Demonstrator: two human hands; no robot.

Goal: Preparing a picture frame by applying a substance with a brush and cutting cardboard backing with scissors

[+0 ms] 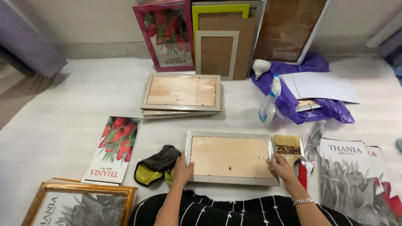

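Observation:
A silver picture frame (229,157) lies face down in front of me, its wooden backing board up. My left hand (182,169) grips its left edge, thumb on the backing. My right hand (281,166) presses on the frame's right edge near a small clip. A wide paintbrush (288,147) with a red handle lies just right of the frame, next to my right hand. A dark grey and yellow cloth (157,165) sits bunched beside my left hand.
A stack of face-down frames (181,94) lies further back. A spray bottle (268,104) stands by a purple plastic bag (312,102) with white sheets. Tulip prints (114,150) lie left, grey flower prints (349,180) right, a gold frame (79,205) near left. More frames lean on the wall.

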